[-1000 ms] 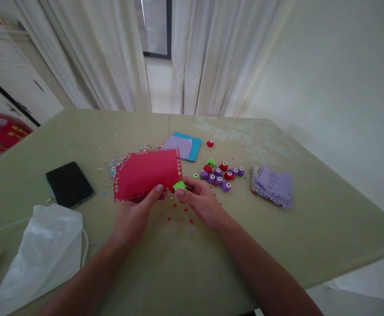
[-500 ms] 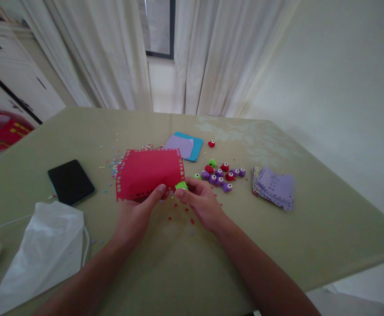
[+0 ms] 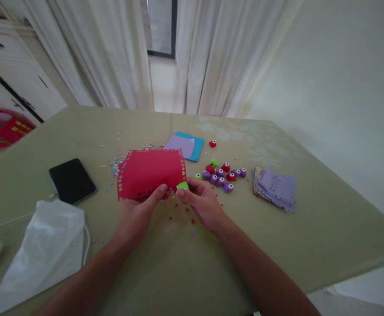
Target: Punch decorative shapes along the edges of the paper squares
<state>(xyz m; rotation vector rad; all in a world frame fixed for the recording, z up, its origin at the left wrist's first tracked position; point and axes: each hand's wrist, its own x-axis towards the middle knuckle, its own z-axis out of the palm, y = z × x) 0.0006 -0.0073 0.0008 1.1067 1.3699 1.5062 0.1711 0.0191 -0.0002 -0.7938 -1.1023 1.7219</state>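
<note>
One red sheet (image 3: 153, 170) in left hand (image 3: 137, 214), one green punch (image 3: 182, 185) — right hand (image 3: 205, 205)

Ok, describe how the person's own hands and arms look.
The left hand and right hand are ungloved, with no watch or bracelet at either wrist. No ring shows, though some fingers are hidden. The left forearm and right forearm show no sleeves or clear markings.

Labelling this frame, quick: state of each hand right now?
Left hand: closed, holding the red rectangular paper sheet with punched edges.
Right hand: closed, pinching the small bright-green plastic-looking punch.
</note>
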